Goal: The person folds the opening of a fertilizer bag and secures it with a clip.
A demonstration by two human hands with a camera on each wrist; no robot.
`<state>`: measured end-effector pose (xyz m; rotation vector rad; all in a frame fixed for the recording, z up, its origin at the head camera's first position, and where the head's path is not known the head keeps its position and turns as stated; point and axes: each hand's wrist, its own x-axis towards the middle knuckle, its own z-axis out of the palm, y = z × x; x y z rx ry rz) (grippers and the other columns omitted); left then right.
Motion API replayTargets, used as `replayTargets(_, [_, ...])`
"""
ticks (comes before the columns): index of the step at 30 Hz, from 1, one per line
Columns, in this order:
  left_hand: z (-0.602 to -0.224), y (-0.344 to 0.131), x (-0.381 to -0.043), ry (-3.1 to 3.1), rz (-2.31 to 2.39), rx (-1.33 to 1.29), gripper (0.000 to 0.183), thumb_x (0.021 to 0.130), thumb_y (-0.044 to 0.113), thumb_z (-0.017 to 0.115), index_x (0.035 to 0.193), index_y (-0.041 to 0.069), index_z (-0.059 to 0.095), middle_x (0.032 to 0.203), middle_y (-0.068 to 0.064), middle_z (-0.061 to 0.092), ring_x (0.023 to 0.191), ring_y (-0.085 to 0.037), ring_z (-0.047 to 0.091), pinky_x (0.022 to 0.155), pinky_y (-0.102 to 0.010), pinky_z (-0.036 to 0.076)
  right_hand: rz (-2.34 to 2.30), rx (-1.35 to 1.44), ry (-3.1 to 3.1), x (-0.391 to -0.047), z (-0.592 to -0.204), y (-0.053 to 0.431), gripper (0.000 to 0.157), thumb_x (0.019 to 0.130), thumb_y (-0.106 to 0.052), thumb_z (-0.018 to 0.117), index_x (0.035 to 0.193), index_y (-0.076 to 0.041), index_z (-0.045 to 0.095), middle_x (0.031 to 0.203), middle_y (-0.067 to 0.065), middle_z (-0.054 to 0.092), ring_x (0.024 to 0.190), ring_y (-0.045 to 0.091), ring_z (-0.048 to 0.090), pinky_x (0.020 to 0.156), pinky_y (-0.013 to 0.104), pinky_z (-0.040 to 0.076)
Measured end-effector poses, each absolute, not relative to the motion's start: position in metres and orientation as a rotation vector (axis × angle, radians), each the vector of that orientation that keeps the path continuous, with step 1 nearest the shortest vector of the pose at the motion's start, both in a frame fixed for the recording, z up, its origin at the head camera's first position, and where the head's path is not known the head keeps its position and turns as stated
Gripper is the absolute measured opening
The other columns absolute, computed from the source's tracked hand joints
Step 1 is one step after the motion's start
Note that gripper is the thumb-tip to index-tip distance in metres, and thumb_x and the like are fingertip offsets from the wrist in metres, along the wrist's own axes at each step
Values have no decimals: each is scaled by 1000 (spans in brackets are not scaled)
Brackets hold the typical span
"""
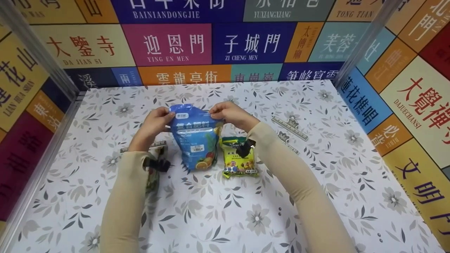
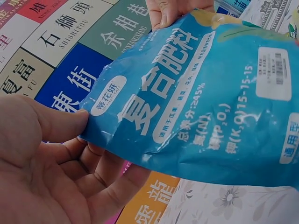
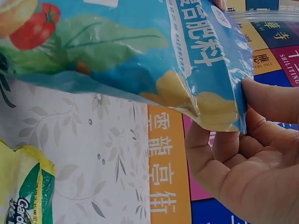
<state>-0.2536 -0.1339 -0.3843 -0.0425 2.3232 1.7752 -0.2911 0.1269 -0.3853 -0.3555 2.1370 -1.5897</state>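
Observation:
A blue fertilizer bag printed with fruit hangs upright between the two hands, its label facing the head camera. My left hand pinches its upper left corner; in the left wrist view the thumb of that hand lies on the front and the fingers go behind. At the upper right corner, my right hand pinches the bag between thumb and fingers, as the right wrist view shows with the hand close up. Whether the bag's bottom touches the table cannot be told.
Right of the blue bag lies a yellow and green packet. Another packet is partly hidden under the left forearm. Ornate strip-shaped pieces lie at the right on the floral table. Sign-covered panels enclose the back and sides.

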Motion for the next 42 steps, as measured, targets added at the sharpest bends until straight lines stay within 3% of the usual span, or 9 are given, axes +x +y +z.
replayTargets(12, [-385, -134, -253, 2324, 1845, -17, 11, 105, 9, 46, 96, 4, 45, 97, -9, 51, 83, -15, 55, 75, -29, 56, -1572, -350, 2154, -290, -377, 125, 9, 99, -3, 57, 98, -5, 66, 95, 3, 59, 78, 14, 48, 71, 30, 46])
replayTargets(28, [-383, -133, -250, 2324, 1805, 7, 10, 105, 9, 48, 97, 3, 49, 96, -8, 54, 82, -14, 57, 78, -29, 54, -1591, -363, 2138, -289, -380, 129, 11, 98, -1, 57, 102, -2, 67, 92, 3, 59, 76, 15, 49, 71, 30, 47])
replayTargets(42, [-386, -130, -249, 2339, 1815, 22, 11, 105, 10, 48, 100, 1, 50, 93, -7, 54, 77, -11, 57, 71, -25, 54, -1634, -401, 2077, -287, -380, 135, 11, 99, 0, 56, 99, -3, 66, 93, 4, 57, 76, 15, 44, 72, 33, 42])
